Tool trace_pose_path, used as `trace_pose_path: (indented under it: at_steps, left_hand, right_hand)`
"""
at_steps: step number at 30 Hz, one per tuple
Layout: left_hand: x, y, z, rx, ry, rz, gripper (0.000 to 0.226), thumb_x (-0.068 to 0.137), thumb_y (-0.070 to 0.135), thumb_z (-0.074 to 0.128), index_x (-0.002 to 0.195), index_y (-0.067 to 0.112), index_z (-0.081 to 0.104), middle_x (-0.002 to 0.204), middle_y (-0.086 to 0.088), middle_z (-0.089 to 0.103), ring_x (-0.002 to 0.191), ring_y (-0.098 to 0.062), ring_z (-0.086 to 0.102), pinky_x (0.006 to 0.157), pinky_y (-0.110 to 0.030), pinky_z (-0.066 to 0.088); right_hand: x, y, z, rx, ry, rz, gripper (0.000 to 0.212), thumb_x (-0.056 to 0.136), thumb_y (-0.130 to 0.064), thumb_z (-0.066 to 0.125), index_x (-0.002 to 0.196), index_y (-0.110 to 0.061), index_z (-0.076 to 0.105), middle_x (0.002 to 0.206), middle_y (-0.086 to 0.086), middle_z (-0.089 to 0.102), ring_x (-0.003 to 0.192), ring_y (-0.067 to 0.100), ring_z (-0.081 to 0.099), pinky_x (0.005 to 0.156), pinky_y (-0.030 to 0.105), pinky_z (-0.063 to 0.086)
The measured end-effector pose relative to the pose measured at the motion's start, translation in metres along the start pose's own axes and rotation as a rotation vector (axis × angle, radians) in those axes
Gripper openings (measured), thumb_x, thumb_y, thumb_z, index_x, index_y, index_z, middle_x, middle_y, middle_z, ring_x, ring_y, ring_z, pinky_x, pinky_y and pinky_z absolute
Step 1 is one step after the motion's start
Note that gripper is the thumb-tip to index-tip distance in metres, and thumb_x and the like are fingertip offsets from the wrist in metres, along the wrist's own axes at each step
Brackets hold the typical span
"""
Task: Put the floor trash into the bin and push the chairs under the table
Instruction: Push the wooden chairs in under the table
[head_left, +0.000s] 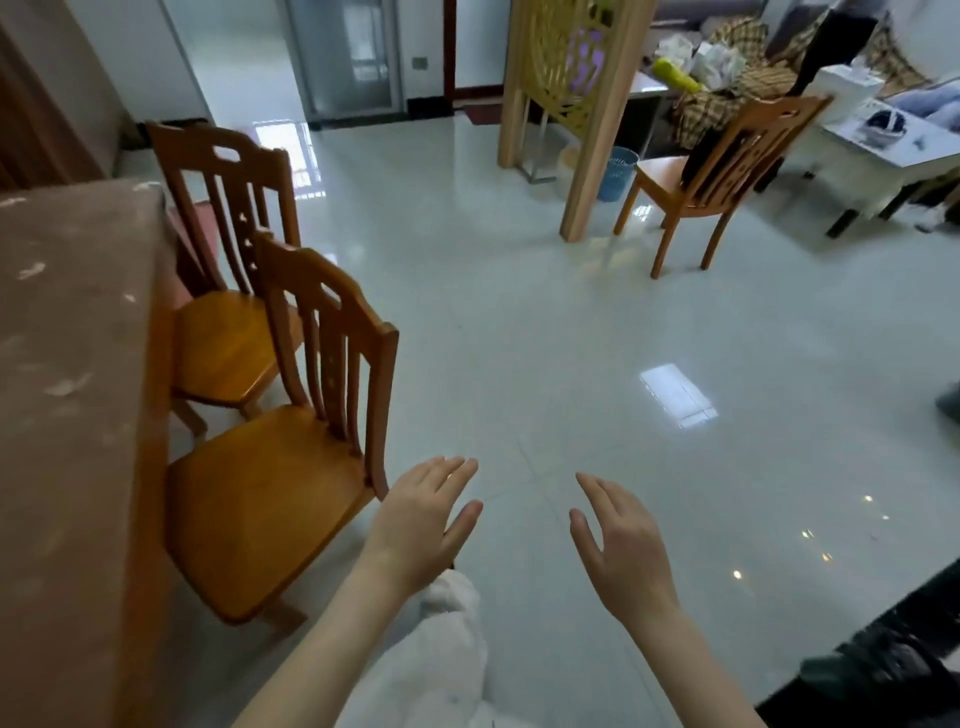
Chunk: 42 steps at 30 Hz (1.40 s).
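Note:
Two wooden chairs stand along the right side of the brown-clothed table (78, 364), seats facing it. The near chair (291, 467) has its seat beside the table edge; the far chair (228, 291) is just behind it. My left hand (421, 525) hovers open just right of the near chair's back post, not touching it. Further right, my right hand (618, 551) is held over bare floor, fingers spread and holding nothing. A third wooden chair (722, 176) stands apart across the room. A blue mesh bin (618, 174) sits behind the wooden screen post. No floor trash is visible.
A carved wooden screen (576, 104) divides the room at the back. A white low table (878, 150) and a cluttered sofa lie at the far right. Dark objects sit at the right edge and bottom right. Glossy tiled floor fills the middle.

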<state>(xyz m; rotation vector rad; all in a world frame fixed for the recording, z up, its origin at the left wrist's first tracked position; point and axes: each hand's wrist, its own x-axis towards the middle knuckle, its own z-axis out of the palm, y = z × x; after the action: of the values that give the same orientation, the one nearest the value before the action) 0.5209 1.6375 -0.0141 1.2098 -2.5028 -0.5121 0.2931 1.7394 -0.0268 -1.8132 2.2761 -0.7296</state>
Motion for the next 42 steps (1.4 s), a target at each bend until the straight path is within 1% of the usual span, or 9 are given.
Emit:
trace_pose_path:
  at_steps: [6, 10, 13, 18, 25, 32, 36, 38, 42]
  left_hand:
    - [0.135, -0.057, -0.017, 0.026, 0.054, 0.000, 0.052, 0.098, 0.049, 0.037, 0.138, 0.019, 0.052, 0.136, 0.002, 0.057, 0.128, -0.017, 0.050, 0.108, -0.030, 0.033]
    - [0.218, -0.094, -0.046, 0.069, 0.085, -0.013, 0.052, 0.098, 0.049, 0.035, 0.137, 0.019, 0.052, 0.134, 0.002, 0.058, 0.125, -0.018, 0.052, 0.105, -0.032, 0.036]
    - [0.268, -0.119, -0.063, 0.085, 0.102, -0.060, 0.054, 0.098, 0.049, 0.032, 0.138, 0.018, 0.051, 0.136, 0.001, 0.057, 0.127, -0.019, 0.051, 0.108, -0.031, 0.030]
    - [0.318, -0.154, -0.055, 0.073, 0.108, -0.195, 0.056, 0.099, 0.054, 0.028, 0.140, 0.021, 0.049, 0.139, 0.003, 0.054, 0.130, -0.017, 0.047, 0.108, -0.033, 0.033]
    - [0.389, -0.184, -0.036, 0.028, 0.204, -0.489, 0.061, 0.096, 0.060, 0.023, 0.142, 0.026, 0.045, 0.143, 0.008, 0.049, 0.133, -0.011, 0.042, 0.109, -0.033, 0.036]
    - [0.439, -0.192, -0.054, 0.043, 0.443, -0.835, 0.057, 0.097, 0.056, 0.027, 0.138, 0.024, 0.050, 0.137, 0.008, 0.054, 0.129, -0.010, 0.047, 0.103, -0.024, 0.033]
    - [0.425, -0.200, -0.060, 0.053, 0.539, -1.059, 0.064, 0.095, 0.059, 0.024, 0.137, 0.019, 0.051, 0.135, 0.002, 0.056, 0.132, -0.016, 0.044, 0.111, -0.036, 0.035]
    - [0.415, -0.204, -0.058, 0.072, 0.556, -1.178, 0.063, 0.094, 0.056, 0.025, 0.139, 0.019, 0.049, 0.140, 0.002, 0.053, 0.135, -0.017, 0.040, 0.113, -0.036, 0.030]
    - [0.393, -0.218, -0.050, 0.082, 0.601, -1.415, 0.066, 0.093, 0.057, 0.023, 0.144, 0.022, 0.043, 0.147, 0.004, 0.044, 0.140, -0.016, 0.032, 0.114, -0.032, 0.022]
  right_hand:
    - [0.159, -0.005, 0.013, 0.002, 0.030, -0.069, 0.047, 0.097, -0.038, 0.039, 0.131, -0.012, 0.059, 0.122, 0.002, 0.065, 0.114, 0.023, 0.060, 0.097, 0.038, 0.048]
    - [0.267, -0.015, 0.018, 0.015, 0.015, -0.121, 0.048, 0.097, -0.038, 0.039, 0.132, -0.012, 0.057, 0.126, 0.004, 0.064, 0.117, 0.025, 0.058, 0.098, 0.043, 0.049]
    - [0.331, -0.017, 0.026, 0.037, 0.008, -0.145, 0.049, 0.098, -0.038, 0.038, 0.133, -0.011, 0.057, 0.127, 0.004, 0.064, 0.118, 0.024, 0.057, 0.099, 0.040, 0.047]
    - [0.415, -0.009, 0.049, 0.071, -0.082, -0.222, 0.048, 0.098, -0.038, 0.039, 0.132, -0.011, 0.057, 0.125, 0.004, 0.064, 0.116, 0.022, 0.059, 0.098, 0.036, 0.047]
    - [0.567, 0.007, 0.091, 0.143, -0.317, -0.389, 0.054, 0.097, -0.045, 0.034, 0.135, -0.014, 0.055, 0.130, 0.003, 0.062, 0.120, 0.021, 0.056, 0.100, 0.032, 0.044]
    - [0.702, -0.047, 0.116, 0.189, -0.542, -0.758, 0.055, 0.096, -0.047, 0.032, 0.138, -0.018, 0.053, 0.133, -0.002, 0.059, 0.123, 0.015, 0.052, 0.100, 0.022, 0.035]
    - [0.738, -0.096, 0.145, 0.214, -0.650, -0.991, 0.042, 0.100, -0.033, 0.047, 0.140, -0.019, 0.051, 0.134, -0.001, 0.057, 0.125, 0.016, 0.050, 0.101, 0.022, 0.033]
    - [0.744, -0.123, 0.164, 0.240, -0.692, -1.092, 0.040, 0.100, -0.028, 0.051, 0.139, -0.019, 0.051, 0.134, -0.001, 0.058, 0.124, 0.016, 0.051, 0.100, 0.021, 0.032]
    - [0.743, -0.181, 0.214, 0.252, -0.841, -1.313, 0.047, 0.099, -0.042, 0.038, 0.139, -0.019, 0.051, 0.134, -0.001, 0.058, 0.122, 0.016, 0.053, 0.102, 0.028, 0.040]
